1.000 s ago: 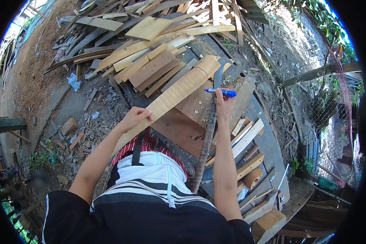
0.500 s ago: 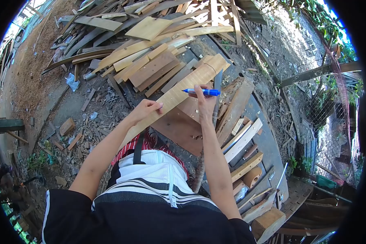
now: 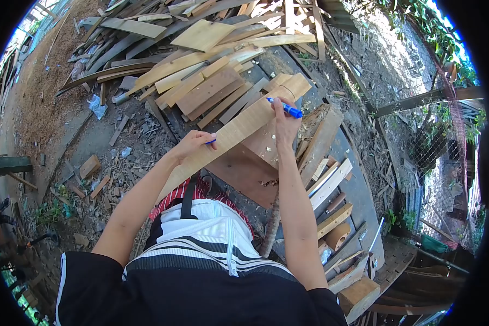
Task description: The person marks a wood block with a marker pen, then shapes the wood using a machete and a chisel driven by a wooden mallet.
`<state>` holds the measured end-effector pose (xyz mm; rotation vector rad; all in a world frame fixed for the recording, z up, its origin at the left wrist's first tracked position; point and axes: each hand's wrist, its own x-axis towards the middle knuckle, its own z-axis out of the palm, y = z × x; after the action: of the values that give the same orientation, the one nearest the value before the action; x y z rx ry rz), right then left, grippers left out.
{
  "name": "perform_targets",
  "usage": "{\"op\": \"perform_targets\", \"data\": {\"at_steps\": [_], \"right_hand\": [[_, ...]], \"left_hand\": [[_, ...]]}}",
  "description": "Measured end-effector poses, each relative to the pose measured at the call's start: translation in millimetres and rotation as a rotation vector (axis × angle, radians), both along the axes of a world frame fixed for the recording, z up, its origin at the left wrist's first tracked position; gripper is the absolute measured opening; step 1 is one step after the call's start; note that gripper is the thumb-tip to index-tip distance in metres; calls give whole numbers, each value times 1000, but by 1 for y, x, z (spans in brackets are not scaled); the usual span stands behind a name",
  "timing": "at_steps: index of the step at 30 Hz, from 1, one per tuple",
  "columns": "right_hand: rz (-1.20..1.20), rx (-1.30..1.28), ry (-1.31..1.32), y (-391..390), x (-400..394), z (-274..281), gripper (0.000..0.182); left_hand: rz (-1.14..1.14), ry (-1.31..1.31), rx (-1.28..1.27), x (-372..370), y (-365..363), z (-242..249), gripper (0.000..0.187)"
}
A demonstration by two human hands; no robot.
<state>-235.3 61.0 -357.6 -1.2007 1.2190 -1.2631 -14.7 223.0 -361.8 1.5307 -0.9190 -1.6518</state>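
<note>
Where the person (image 3: 212, 299) works: it is an outdoor yard, with sunlit ground (image 3: 372, 49) at the upper right and a wire mesh fence (image 3: 437, 136) near the right border of the view.
Wood heap (image 3: 201, 35): many planks, pale and brown, lie one over another at the far side, ahead of the person.
Grey surface (image 3: 359, 193): it is flat and dark, and it extends to the right of the work; cut wood pieces (image 3: 334, 223) lie on it in a slanted row.
Pale board (image 3: 244, 125): its long axis runs diagonally, from beside the person's lap at the lower left to the upper right; the far end points away from the person.
Brown panel (image 3: 244, 174): it lies lower than the board, which covers a part of it, and small chips are scattered on it.
Left hand (image 3: 194, 144): it rests upon the middle part of the board, with the fingers bent together and pinching a small blue piece.
Right hand (image 3: 288, 122): it is closed around a blue marker, above the board's far part.
Blue marker (image 3: 293, 112): it is tilted, its tip towards the upper left, over the board; whether the tip touches the wood, I cannot tell.
Dark line (image 3: 286, 90): it crosses the board near its far end.
Small blue piece (image 3: 211, 142): it shows between the left fingers, just above the wood.
</note>
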Motion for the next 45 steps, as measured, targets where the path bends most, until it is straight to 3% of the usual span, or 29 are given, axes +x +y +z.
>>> {"op": "perform_targets", "data": {"at_steps": [9, 22, 28, 45], "right_hand": [[-94, -37, 0, -30, -1, -4, 25], [-189, -60, 193, -58, -10, -18, 27], [-167, -61, 324, -58, -10, -12, 27], [-167, -92, 377, -57, -8, -13, 28]], "left_hand": [[11, 45, 59, 3, -1, -1, 41], [7, 41, 49, 4, -4, -3, 39], [11, 42, 68, 3, -4, -3, 39], [14, 29, 67, 2, -3, -1, 39]]}}
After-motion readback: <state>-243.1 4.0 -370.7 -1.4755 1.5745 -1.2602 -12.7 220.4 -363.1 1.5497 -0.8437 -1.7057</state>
